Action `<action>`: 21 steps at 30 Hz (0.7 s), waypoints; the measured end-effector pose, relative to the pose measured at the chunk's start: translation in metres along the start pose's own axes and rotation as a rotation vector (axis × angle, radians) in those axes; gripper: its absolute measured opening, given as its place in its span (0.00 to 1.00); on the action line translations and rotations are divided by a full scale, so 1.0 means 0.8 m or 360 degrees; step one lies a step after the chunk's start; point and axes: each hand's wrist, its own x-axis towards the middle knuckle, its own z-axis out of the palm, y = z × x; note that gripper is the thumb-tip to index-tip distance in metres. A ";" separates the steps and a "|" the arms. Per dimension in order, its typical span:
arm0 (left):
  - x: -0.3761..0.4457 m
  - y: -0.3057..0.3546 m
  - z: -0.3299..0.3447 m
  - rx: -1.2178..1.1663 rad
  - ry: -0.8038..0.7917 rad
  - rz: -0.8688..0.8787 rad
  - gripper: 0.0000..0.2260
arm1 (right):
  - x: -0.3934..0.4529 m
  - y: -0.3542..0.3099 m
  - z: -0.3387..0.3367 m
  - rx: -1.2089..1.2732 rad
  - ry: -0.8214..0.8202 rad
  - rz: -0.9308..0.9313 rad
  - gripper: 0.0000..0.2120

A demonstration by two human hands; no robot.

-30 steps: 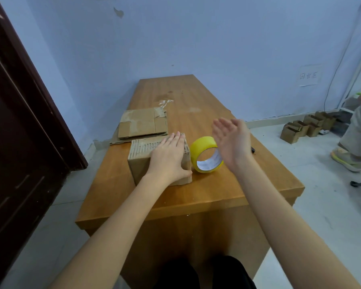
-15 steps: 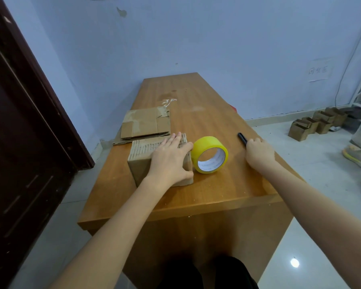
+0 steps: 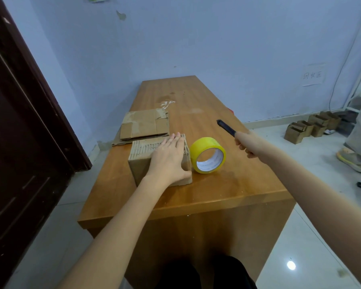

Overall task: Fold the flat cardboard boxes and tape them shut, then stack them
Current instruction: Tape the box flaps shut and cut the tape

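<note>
Your left hand [image 3: 168,158] lies flat on the folded box [image 3: 154,161], near the counter [image 3: 227,184] front edge. Your right hand [image 3: 249,143] grips a dark cutter [image 3: 226,127] above the counter. The yellow tape roll [image 3: 208,154] stands just beside the box; flat cardboard [image 3: 144,126] lies behind.

Bare back-room packing space.
Long wooden bench [image 3: 206,113], pale blue wall [image 3: 217,38], small open cardboard boxes [image 3: 308,127] on the tiled floor [image 3: 313,236].

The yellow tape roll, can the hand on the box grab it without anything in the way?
Probably yes. The left hand rests flat on the folded box, and the yellow tape roll stands right beside the box with nothing between.
</note>
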 end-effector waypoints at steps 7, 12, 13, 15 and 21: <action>0.001 -0.004 -0.001 -0.0023 -0.0026 0.0003 0.47 | -0.048 -0.020 0.000 0.0184 -0.0331 -0.0273 0.16; 0.001 -0.005 -0.002 -0.0016 -0.0040 0.0030 0.46 | -0.067 -0.025 -0.001 0.0310 -0.0510 -0.0355 0.10; 0.001 -0.004 -0.002 -0.0009 -0.0039 0.0031 0.46 | -0.069 -0.024 0.000 0.0301 -0.0508 -0.0371 0.09; 0.000 -0.003 -0.002 0.0008 -0.0028 0.0027 0.46 | -0.070 -0.022 0.005 0.0290 -0.0433 -0.0405 0.08; 0.000 -0.002 -0.002 0.0019 -0.0014 0.0017 0.46 | -0.073 -0.015 0.029 0.0456 -0.0045 -0.0527 0.13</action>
